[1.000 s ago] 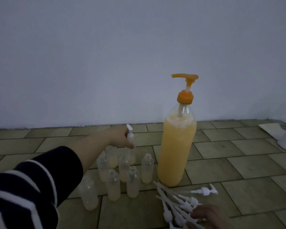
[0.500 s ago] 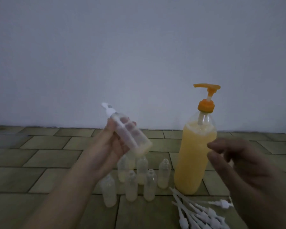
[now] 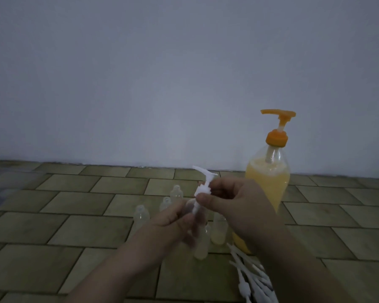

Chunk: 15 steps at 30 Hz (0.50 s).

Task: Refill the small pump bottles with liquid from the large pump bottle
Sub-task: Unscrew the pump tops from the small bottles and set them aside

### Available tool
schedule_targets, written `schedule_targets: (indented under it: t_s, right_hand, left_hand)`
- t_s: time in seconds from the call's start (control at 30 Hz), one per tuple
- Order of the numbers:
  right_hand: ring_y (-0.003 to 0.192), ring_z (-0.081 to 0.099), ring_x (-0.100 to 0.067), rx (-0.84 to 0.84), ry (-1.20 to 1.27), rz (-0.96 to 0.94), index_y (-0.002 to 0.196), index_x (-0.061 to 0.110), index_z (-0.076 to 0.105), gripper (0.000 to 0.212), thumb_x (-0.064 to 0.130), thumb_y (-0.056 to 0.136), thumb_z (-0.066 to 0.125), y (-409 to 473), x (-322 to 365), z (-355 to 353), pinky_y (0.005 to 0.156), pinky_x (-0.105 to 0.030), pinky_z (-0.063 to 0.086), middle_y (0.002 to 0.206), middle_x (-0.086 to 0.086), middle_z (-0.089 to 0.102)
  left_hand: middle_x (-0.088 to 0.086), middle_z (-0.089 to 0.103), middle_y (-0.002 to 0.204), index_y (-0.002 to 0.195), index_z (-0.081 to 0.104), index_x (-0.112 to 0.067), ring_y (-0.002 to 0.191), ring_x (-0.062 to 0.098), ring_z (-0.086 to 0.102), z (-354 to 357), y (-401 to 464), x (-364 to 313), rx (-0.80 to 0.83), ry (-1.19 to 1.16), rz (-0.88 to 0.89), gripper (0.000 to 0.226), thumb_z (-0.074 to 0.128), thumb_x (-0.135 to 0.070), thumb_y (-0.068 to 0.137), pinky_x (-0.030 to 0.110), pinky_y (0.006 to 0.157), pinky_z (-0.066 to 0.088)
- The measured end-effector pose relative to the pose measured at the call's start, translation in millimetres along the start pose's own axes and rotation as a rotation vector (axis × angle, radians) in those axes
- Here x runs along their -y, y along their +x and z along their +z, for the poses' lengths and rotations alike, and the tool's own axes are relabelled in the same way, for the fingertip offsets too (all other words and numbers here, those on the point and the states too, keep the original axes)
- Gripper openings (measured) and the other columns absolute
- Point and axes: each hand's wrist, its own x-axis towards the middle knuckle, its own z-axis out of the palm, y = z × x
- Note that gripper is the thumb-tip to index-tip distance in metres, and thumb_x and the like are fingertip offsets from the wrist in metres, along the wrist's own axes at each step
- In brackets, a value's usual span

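Above the tiled floor (image 3: 79, 228), the left hand (image 3: 169, 226) wraps a small bottle (image 3: 194, 217) to steady it while the right hand (image 3: 232, 206) pinches its white pump (image 3: 202, 189), probably unscrewing it for refilling. Just behind stands the big orange bottle (image 3: 269, 193).

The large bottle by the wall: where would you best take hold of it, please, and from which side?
Probably round the straight lower body of the large bottle, from its right, which is open floor. It stands upright, its orange pump is thin and top-heavy, and the small bottles and loose pumps crowd its left and front.
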Motion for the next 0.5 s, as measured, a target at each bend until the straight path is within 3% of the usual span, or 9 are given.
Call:
schedule_targets:
  t_s: [0.07,0.13,0.23,0.33,0.4,0.5]
  right_hand:
    - [0.075,0.067,-0.001,0.127,0.047,0.056,0.090,0.020,0.071,0.014,0.010,0.081,0.067,0.5,2.6,-9.5,0.065,-0.012,0.051,0.078,0.010,0.073]
    - [0.086,0.067,-0.005,0.127,0.070,0.092,0.103,0.020,0.067,0.026,0.006,0.081,0.065,2.2,2.3,-20.6,0.079,-0.021,0.055,0.090,0.006,0.073]
    - [0.094,0.067,-0.009,0.111,0.206,0.110,0.124,0.030,0.052,0.066,0.027,0.064,0.079,0.1,-0.4,-23.2,0.081,-0.025,0.053,0.100,0.001,0.073]
    - [0.104,0.064,-0.020,0.072,0.233,0.097,0.134,0.037,0.041,0.102,0.041,0.044,0.086,-0.6,-3.8,-19.8,0.091,-0.036,0.050,0.109,-0.003,0.070]
    - [0.099,0.066,-0.018,-0.030,0.302,0.086,0.137,0.030,0.042,0.100,0.028,0.045,0.082,1.2,-5.9,-26.9,0.082,-0.029,0.052,0.103,-0.002,0.071]
    - [0.087,0.069,-0.016,-0.032,0.337,0.046,0.130,0.023,0.048,0.086,0.018,0.049,0.077,0.4,-5.0,-28.8,0.067,-0.020,0.055,0.089,-0.004,0.073]
  left_hand:
    - [-0.001,0.068,0.092,0.105,0.070,-0.023,0.080,0.014,0.062,-1.7,-2.8,-3.0,0.075,-0.159,-0.058,0.032,0.055,-0.036,0.080,0.028,0.072,0.051]
    - [0.000,0.068,0.095,0.105,0.069,-0.027,0.081,0.014,0.062,-2.1,-2.8,-4.3,0.078,-0.161,-0.049,0.033,0.054,-0.040,0.079,0.029,0.072,0.051]
    - [0.010,0.065,0.100,0.103,0.067,-0.029,0.086,0.017,0.063,2.7,1.3,-2.1,0.030,-0.054,-0.013,0.028,0.056,-0.042,0.081,0.033,0.078,0.050]
    - [0.002,0.067,0.102,0.102,0.067,-0.040,0.096,0.017,0.063,8.2,1.4,-2.3,0.070,-0.029,0.012,0.024,0.055,-0.043,0.081,0.034,0.085,0.050]
    - [-0.005,0.067,0.096,0.099,0.067,-0.039,0.091,0.016,0.062,6.5,1.9,-2.8,0.043,0.021,0.029,0.024,0.052,-0.047,0.082,0.032,0.080,0.049]
    - [-0.008,0.066,0.095,0.101,0.063,-0.041,0.092,0.017,0.061,3.8,4.2,-2.1,0.011,0.115,0.054,0.025,0.048,-0.049,0.083,0.035,0.083,0.048]
